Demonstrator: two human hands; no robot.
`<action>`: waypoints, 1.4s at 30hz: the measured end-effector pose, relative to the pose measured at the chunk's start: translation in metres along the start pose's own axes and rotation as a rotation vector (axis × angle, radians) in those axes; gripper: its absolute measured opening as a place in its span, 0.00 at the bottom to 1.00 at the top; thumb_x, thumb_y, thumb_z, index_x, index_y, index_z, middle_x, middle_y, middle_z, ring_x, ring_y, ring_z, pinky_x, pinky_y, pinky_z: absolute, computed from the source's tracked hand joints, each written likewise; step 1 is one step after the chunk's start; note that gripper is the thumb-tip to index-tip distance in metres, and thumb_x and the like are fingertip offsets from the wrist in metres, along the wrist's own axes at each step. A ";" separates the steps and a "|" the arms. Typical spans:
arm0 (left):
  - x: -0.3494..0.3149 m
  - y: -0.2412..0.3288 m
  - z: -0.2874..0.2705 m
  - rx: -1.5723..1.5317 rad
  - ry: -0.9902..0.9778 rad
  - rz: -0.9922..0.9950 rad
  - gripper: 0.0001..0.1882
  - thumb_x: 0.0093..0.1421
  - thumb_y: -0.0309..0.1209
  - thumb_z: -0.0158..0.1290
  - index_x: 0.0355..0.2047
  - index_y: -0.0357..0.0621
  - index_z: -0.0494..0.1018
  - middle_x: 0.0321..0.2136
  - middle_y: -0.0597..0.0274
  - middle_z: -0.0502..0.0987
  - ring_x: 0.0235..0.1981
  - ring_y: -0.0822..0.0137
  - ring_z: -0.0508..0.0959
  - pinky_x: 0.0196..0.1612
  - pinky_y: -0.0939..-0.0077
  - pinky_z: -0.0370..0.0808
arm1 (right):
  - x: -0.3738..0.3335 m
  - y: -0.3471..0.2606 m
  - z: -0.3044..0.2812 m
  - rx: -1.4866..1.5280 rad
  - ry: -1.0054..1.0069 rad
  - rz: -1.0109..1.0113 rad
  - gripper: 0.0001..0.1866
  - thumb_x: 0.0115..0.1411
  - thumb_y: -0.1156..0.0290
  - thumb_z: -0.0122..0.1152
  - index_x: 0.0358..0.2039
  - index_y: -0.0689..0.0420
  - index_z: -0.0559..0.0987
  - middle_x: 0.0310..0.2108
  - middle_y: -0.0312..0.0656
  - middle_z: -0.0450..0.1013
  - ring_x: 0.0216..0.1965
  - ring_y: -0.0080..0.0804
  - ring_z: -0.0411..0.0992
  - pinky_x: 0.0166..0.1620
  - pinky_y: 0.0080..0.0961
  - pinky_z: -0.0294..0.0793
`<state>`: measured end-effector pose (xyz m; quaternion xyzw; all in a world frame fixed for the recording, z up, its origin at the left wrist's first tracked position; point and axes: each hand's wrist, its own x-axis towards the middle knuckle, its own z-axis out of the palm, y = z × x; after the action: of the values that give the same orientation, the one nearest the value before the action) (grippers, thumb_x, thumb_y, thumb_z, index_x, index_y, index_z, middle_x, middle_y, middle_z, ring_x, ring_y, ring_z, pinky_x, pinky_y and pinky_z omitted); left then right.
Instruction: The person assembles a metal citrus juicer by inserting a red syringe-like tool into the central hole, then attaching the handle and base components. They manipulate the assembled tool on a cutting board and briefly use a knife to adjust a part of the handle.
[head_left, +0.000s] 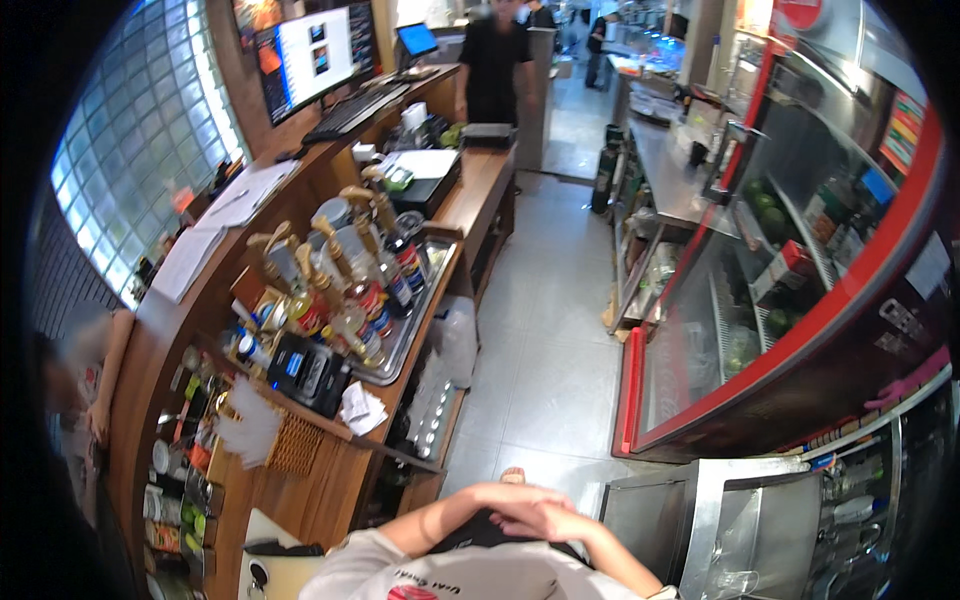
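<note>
In front of my apron, at the lower middle, my two hands rest folded one against the other. My left hand (505, 496) lies stretched out across the other, no object in it. Partly beneath it, my right hand (545, 520) points its fingers leftward, also without any object. Some fingertips of both hands are hidden where they overlap. The nearest fixtures are the wooden counter (320, 495) on the left and a steel unit (645, 520) on the right.
Several pump bottles (365, 300) stand on a metal tray, beside a black printer (308, 372) and wicker basket (293, 442). A red-framed glass fridge (720, 330) lines the right. Along the tiled aisle (540, 330), a person in black (497, 75) stands far off; another (95, 390) is beyond the counter.
</note>
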<state>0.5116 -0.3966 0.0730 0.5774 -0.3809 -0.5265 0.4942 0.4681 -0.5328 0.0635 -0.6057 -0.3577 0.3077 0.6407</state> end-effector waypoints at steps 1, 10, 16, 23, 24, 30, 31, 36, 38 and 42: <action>-0.004 0.005 -0.008 0.149 0.085 -0.013 0.33 0.50 0.41 0.55 0.53 0.40 0.61 0.45 0.54 0.69 0.46 0.65 0.68 0.51 0.72 0.63 | 0.011 0.000 -0.006 -0.138 0.019 0.018 0.16 0.56 0.61 0.56 0.38 0.60 0.76 0.29 0.47 0.74 0.31 0.33 0.73 0.35 0.30 0.72; -0.097 -0.017 0.052 -0.271 0.949 0.174 0.22 0.58 0.36 0.51 0.50 0.38 0.63 0.43 0.56 0.71 0.45 0.66 0.71 0.50 0.74 0.66 | 0.062 -0.017 0.005 -0.039 -0.222 0.330 0.09 0.56 0.74 0.56 0.37 0.63 0.76 0.34 0.42 0.75 0.36 0.27 0.72 0.40 0.23 0.70; -0.210 -0.076 0.227 -0.339 2.119 0.236 0.13 0.60 0.30 0.48 0.44 0.38 0.66 0.38 0.59 0.73 0.42 0.70 0.72 0.47 0.76 0.69 | 0.107 0.007 0.108 -0.070 -0.618 0.402 0.10 0.57 0.76 0.54 0.40 0.63 0.74 0.36 0.38 0.74 0.37 0.21 0.71 0.43 0.17 0.68; -0.312 -0.122 0.415 -0.085 3.009 -0.663 0.10 0.53 0.26 0.53 0.37 0.40 0.70 0.34 0.58 0.73 0.38 0.65 0.73 0.42 0.73 0.70 | 0.156 -0.011 0.273 -0.210 -0.942 0.084 0.09 0.55 0.73 0.57 0.37 0.59 0.76 0.36 0.38 0.74 0.36 0.21 0.71 0.39 0.20 0.69; -0.323 -0.131 0.433 -0.056 3.020 -0.830 0.11 0.51 0.25 0.53 0.36 0.41 0.70 0.34 0.57 0.73 0.38 0.62 0.73 0.42 0.71 0.70 | 0.166 -0.009 0.299 -0.271 -0.964 0.090 0.10 0.53 0.74 0.58 0.37 0.57 0.76 0.36 0.41 0.74 0.36 0.29 0.71 0.38 0.25 0.69; -0.387 -0.185 0.500 0.400 2.604 -1.332 0.26 0.48 0.30 0.54 0.50 0.48 0.64 0.50 0.54 0.63 0.54 0.50 0.59 0.55 0.60 0.60 | 0.243 0.052 0.483 -0.745 -0.743 -0.713 0.13 0.46 0.76 0.57 0.35 0.59 0.75 0.39 0.47 0.71 0.40 0.43 0.66 0.40 0.38 0.65; -0.394 -0.189 0.505 0.290 2.505 -1.389 0.30 0.48 0.31 0.54 0.54 0.50 0.61 0.54 0.54 0.61 0.58 0.50 0.56 0.58 0.60 0.58 | 0.248 0.064 0.505 -0.820 -0.620 -0.806 0.15 0.46 0.74 0.57 0.38 0.58 0.75 0.42 0.47 0.70 0.42 0.42 0.65 0.41 0.38 0.64; -0.444 -0.194 0.522 -0.028 2.109 -1.412 0.37 0.48 0.35 0.56 0.59 0.57 0.55 0.58 0.57 0.55 0.60 0.47 0.51 0.59 0.56 0.55 | 0.263 0.088 0.558 -1.320 -0.701 -0.566 0.29 0.42 0.66 0.63 0.47 0.56 0.69 0.42 0.44 0.67 0.47 0.43 0.60 0.44 0.46 0.59; -0.457 -0.195 0.527 0.034 2.082 -1.364 0.37 0.46 0.36 0.57 0.58 0.57 0.57 0.54 0.56 0.57 0.57 0.45 0.55 0.57 0.55 0.57 | 0.266 0.083 0.559 -1.361 -0.731 -0.507 0.33 0.38 0.64 0.67 0.47 0.56 0.69 0.43 0.46 0.66 0.48 0.44 0.60 0.44 0.45 0.59; -0.471 -0.197 0.539 0.180 2.088 -1.298 0.35 0.42 0.36 0.59 0.53 0.56 0.62 0.47 0.54 0.60 0.50 0.48 0.61 0.53 0.57 0.61 | 0.266 0.073 0.557 -1.274 -0.784 -0.410 0.32 0.32 0.65 0.70 0.40 0.57 0.68 0.43 0.47 0.63 0.49 0.45 0.58 0.45 0.46 0.59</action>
<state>-0.1079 0.0075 0.0136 0.8355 0.5190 0.0672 0.1672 0.1553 0.0028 0.0189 -0.6259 -0.7711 0.1098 0.0394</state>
